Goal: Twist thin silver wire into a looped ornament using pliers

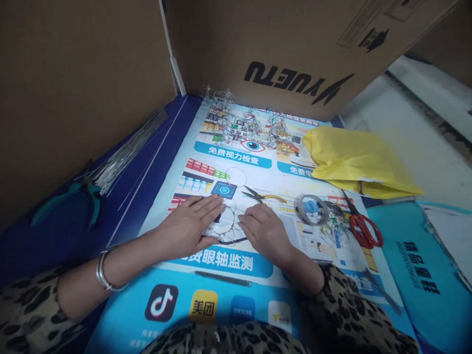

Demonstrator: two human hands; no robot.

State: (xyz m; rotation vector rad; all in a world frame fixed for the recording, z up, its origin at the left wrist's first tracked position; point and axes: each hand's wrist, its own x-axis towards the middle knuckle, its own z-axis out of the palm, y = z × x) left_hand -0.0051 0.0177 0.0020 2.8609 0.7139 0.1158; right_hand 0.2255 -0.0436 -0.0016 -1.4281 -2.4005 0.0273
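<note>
My left hand (191, 221) lies flat on the printed poster, fingers stretched out together, its fingertips and thumb at the edge of a thin bent wire piece (231, 227) with small twisted branches. On the other side of that piece, my right hand (267, 232) is curled, thumb and forefinger pinched at the wire; the exact grip point is partly hidden. Just beyond both hands lie small pliers (262, 196) with a yellow handle, jaws pointing left. A fine wire loop (236, 177) rests above them.
Right of my hands are a wire coil (312, 210), a beaded wire clump (334, 223) and red-handled scissors (365, 230). Yellow (361, 160) and turquoise (413, 255) bags lie farther right. Wire pieces (280, 130) sit behind; teal pliers (70, 194) and straight wires (127, 150) at left. Cardboard (258, 39) walls the back.
</note>
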